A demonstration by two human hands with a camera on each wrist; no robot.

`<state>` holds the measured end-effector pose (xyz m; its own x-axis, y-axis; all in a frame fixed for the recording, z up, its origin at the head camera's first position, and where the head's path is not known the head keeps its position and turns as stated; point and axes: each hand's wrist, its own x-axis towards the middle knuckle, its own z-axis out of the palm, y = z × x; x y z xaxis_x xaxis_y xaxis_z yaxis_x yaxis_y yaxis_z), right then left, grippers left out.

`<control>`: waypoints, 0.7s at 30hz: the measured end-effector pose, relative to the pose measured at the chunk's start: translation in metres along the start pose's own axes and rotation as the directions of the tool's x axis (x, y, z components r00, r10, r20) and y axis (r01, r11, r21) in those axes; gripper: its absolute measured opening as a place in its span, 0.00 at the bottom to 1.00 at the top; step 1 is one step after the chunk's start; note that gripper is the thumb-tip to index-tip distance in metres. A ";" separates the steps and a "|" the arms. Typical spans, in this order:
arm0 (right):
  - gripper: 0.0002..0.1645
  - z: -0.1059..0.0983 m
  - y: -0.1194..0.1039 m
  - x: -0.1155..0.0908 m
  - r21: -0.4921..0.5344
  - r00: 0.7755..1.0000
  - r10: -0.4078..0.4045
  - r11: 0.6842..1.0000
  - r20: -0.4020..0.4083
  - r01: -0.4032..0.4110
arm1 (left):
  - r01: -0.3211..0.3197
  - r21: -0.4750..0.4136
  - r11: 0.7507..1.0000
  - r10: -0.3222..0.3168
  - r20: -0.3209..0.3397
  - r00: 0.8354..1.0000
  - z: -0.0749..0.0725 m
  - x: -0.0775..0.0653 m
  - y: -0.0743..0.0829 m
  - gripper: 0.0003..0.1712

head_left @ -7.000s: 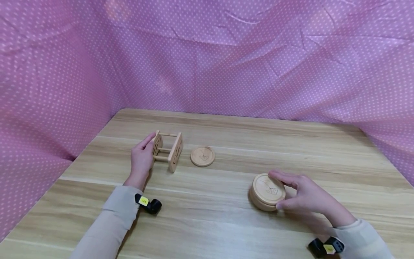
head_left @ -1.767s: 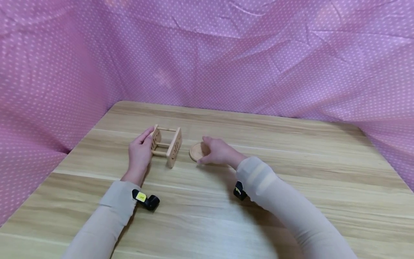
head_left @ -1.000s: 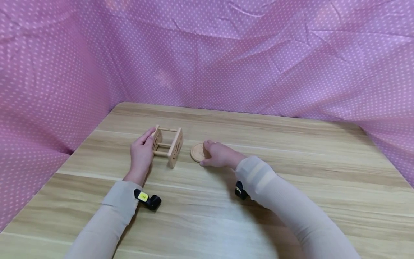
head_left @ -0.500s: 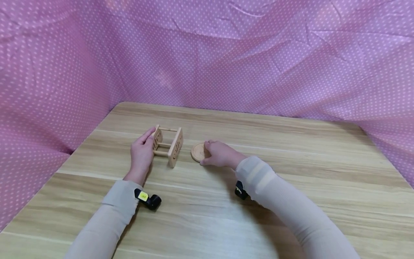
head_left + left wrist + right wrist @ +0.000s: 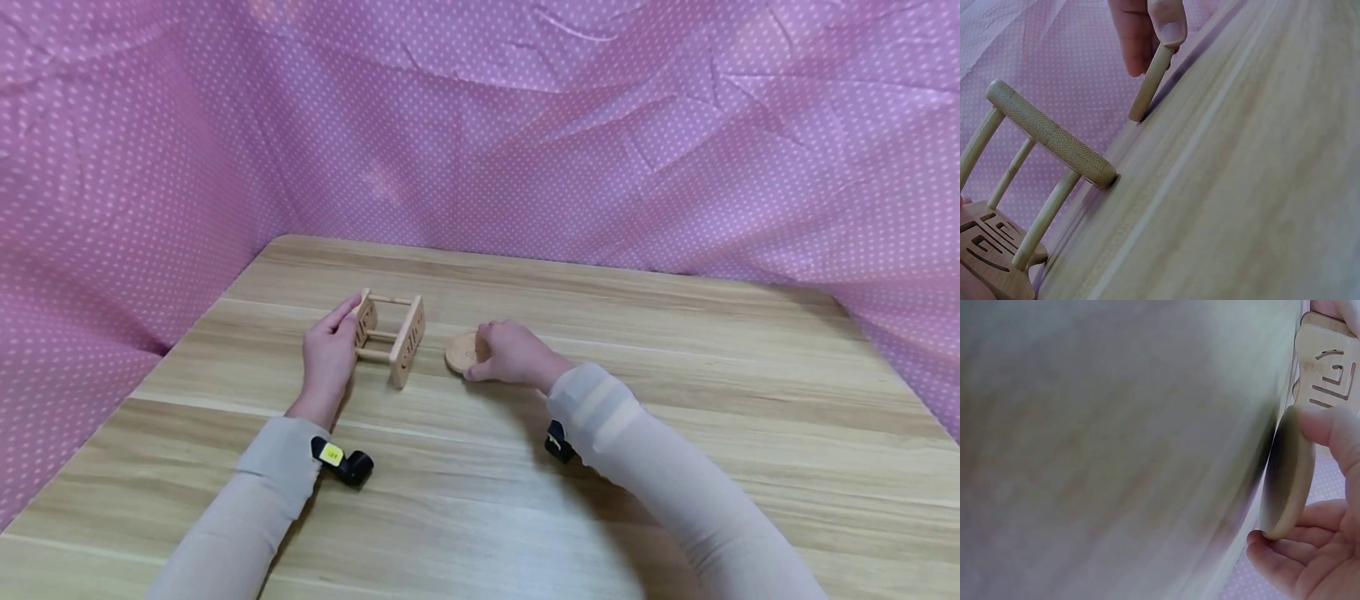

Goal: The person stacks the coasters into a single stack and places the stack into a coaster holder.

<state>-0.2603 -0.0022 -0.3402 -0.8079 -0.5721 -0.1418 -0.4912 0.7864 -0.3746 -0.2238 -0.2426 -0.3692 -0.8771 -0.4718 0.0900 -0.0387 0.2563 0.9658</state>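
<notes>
While my left hand [image 5: 327,357] lies at the nine o'clock side of the wooden rack [image 5: 407,343], my right hand [image 5: 516,352] holds the round wooden disc [image 5: 458,354] just beyond the rack's three o'clock side. The rack and the disc are near each other, not touching.

My right fingers are clamped on the disc's rim: seen from above, the thumb sits near its six o'clock and the fingertips near one o'clock. The disc tilts slightly, higher on my hand's side. Its lower edge is close to the table [image 5: 435,517], though I cannot tell whether it touches.

My left hand touches the rack's left panel [image 5: 1010,284], but the panel hides much of my fingers, so I cannot tell whether they clamp it or only rest there. The rack stands on the table, its left panel joined to its right panel [image 5: 1050,134] by slim rods.

My pale left sleeve [image 5: 247,500] comes in from seven o'clock, my right sleeve [image 5: 667,467] from five. A black camera sits at each wrist, the left one [image 5: 348,467] with a yellow label. Pink dotted cloth [image 5: 480,150] hangs from nine o'clock through twelve to three.
</notes>
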 end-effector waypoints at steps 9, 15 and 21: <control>0.32 -0.004 -0.001 -0.002 0.127 0.996 0.040 0.991 -0.081 -0.029 | -0.003 -0.002 1.000 0.003 0.015 1.000 -0.001 -0.001 0.000 0.19; 0.39 -0.012 0.004 -0.006 0.201 0.989 0.080 0.978 -0.123 -0.055 | 0.014 -0.014 1.000 -0.013 0.023 1.000 -0.001 -0.001 0.000 0.19; 0.54 -0.020 0.014 -0.010 0.230 0.981 0.132 0.968 -0.141 -0.097 | 0.011 -0.021 1.000 -0.011 0.019 1.000 0.000 0.000 0.000 0.19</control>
<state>-0.2658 0.0188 -0.3253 -0.9032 -0.4250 -0.0596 -0.3222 0.7634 -0.5599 -0.2241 -0.2430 -0.3689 -0.8854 -0.4587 0.0751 -0.0384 0.2331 0.9717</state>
